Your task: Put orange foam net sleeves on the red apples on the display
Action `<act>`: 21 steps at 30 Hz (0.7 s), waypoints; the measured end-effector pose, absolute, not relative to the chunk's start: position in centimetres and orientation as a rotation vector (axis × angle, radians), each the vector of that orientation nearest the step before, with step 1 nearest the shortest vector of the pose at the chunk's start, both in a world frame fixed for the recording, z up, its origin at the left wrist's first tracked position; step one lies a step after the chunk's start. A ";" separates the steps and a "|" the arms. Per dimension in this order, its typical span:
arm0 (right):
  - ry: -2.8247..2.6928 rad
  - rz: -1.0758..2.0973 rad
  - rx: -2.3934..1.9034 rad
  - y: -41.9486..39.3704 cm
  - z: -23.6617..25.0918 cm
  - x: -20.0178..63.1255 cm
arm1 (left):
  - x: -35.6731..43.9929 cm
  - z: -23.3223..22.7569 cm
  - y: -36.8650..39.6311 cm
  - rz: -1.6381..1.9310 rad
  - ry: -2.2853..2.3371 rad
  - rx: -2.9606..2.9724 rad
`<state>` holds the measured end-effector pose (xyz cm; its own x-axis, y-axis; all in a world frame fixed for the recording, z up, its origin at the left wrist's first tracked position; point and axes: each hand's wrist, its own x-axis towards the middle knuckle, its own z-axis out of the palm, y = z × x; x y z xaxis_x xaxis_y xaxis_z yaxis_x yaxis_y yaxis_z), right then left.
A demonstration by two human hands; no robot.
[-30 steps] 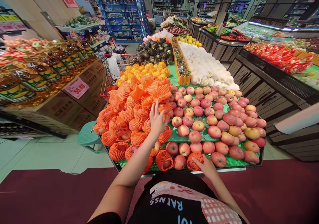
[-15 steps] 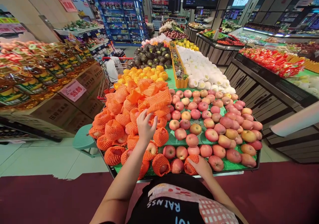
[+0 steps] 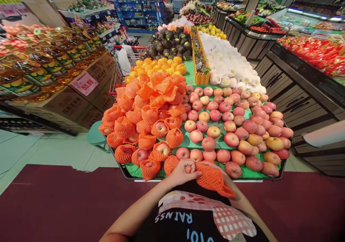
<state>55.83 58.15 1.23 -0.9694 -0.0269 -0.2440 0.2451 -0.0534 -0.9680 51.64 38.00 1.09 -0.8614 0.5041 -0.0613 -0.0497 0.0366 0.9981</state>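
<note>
Orange foam net sleeve (image 3: 212,179) held at near edge of fruit surface (image 3: 250,175), over dark shirt; left hand (image 3: 181,172) grip pinching its open end, right hand (image 3: 235,195) mostly hidden beneath, grip closed on it. Netted apples (image 3: 145,127) behind.

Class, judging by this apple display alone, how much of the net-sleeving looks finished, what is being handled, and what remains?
Done: the netted apples heaped on the left side. In hand: the left hand and right hand work an orange net sleeve around one apple. Left: the bare apples covering the right side.
</note>
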 end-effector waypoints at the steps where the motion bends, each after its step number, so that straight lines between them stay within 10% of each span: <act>1: 1.937 -2.120 0.211 57.9 1.5 55.9 | 51.9 1.0 38.3 1.913 1.923 0.431; 10: 1.604 -2.488 0.699 61.6 1.7 56.4 | 52.2 -0.3 40.6 2.016 1.883 0.239; 21: 1.848 -2.707 0.994 70.1 2.0 56.0 | 54.8 -4.3 41.2 0.216 2.915 0.279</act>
